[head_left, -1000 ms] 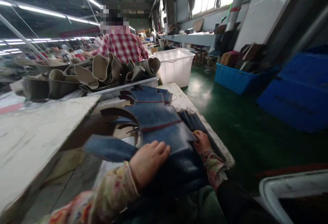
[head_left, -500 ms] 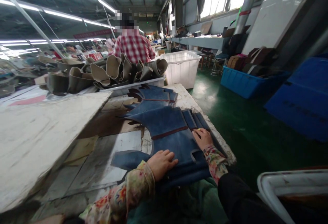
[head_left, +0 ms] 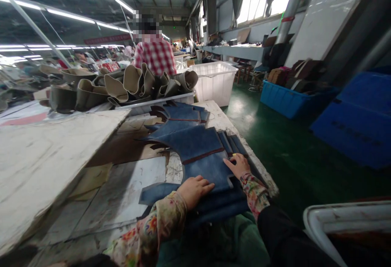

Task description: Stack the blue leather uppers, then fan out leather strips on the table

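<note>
The flat blue leather-like panel with a dark red cross strip [head_left: 201, 167] lies over a worn whitish table [head_left: 221, 116]. On the panel's near left part rests the left hand [head_left: 195, 191], palm down, fingers stretched and nearly together. At its right edge is the right hand [head_left: 238, 166], fingers bent; whether they pinch anything, I cannot tell. Beyond the panel stand curved grey-brown sheets [head_left: 116, 88] and a translucent white plastic bin [head_left: 214, 88].

We log smooth blue panels [head_left: 195, 141] lying overlapped, staggered along the worktable [head_left: 218, 112]. On the nearest panel [head_left: 207, 171], laid flat, we note a dark reddish band [head_left: 203, 156] crossing it, a concave left edge, a notched right side.
</note>
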The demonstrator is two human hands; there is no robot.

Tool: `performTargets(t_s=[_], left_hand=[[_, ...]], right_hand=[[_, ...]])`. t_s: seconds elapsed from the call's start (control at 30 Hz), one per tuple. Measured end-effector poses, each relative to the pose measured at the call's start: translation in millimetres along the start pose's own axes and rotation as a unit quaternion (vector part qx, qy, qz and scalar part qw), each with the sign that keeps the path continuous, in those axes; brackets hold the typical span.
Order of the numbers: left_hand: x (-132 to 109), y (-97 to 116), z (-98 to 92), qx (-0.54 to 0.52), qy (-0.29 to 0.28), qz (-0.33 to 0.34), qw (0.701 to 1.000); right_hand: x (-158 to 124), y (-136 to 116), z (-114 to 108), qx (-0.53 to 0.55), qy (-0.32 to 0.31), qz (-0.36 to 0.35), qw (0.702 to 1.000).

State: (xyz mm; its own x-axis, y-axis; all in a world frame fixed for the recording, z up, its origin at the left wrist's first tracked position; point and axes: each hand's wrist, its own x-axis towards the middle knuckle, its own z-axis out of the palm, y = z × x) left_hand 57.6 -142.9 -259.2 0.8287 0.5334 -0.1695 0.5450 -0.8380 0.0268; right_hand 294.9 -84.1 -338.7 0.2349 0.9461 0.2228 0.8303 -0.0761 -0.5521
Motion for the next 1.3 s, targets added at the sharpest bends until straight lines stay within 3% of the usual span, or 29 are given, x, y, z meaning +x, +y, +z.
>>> performTargets(t_s=[0.37,0.47,0.63,0.9,1.0,1.07,1.13,1.17,1.23,1.3], left_hand=[[4.9,6.5,-4.3,-0.007,-0.014,-0.008,1.000],[5.0,12.6,-5.9,-0.023,-0.022,-0.032,0.999],[-1.5,26.3,-2.9,-0.074,0.013,-0.113,0.991],[-15.8,51.4,10.3,-0.155,0.068,-0.201,0.965],[-11.4,48.9,23.2,-0.155,0.063,-0.205,0.964],[-5.8,44.1,32.6,-0.144,0.056,-0.206,0.966],[-0.4,39.4,40.2,-0.133,0.047,-0.209,0.968],[1.6,37.8,42.5,-0.130,0.044,-0.212,0.968],[3.2,36.7,43.6,-0.131,0.037,-0.216,0.967],[1.4,38.3,40.2,-0.146,0.044,-0.216,0.964]], right_hand=[[2.6,10.2,7.5,0.012,0.014,-0.011,1.000],[-1.0,10.6,7.6,0.013,0.013,-0.033,0.999],[0.5,12.9,4.9,0.027,0.007,-0.081,0.996],[18.6,42.4,14.4,0.102,-0.083,-0.171,0.976],[48.9,51.1,3.6,0.130,-0.129,-0.174,0.967],[82.9,40.9,-20.6,0.115,-0.119,-0.167,0.972],[116.9,13.9,-53.3,0.086,-0.092,-0.145,0.981],[129.4,-4.6,-68.8,0.079,-0.047,-0.156,0.984],[139.4,-45.0,-88.6,0.063,0.010,-0.236,0.970],[128.7,-79.1,-84.7,0.035,0.051,-0.296,0.953]])
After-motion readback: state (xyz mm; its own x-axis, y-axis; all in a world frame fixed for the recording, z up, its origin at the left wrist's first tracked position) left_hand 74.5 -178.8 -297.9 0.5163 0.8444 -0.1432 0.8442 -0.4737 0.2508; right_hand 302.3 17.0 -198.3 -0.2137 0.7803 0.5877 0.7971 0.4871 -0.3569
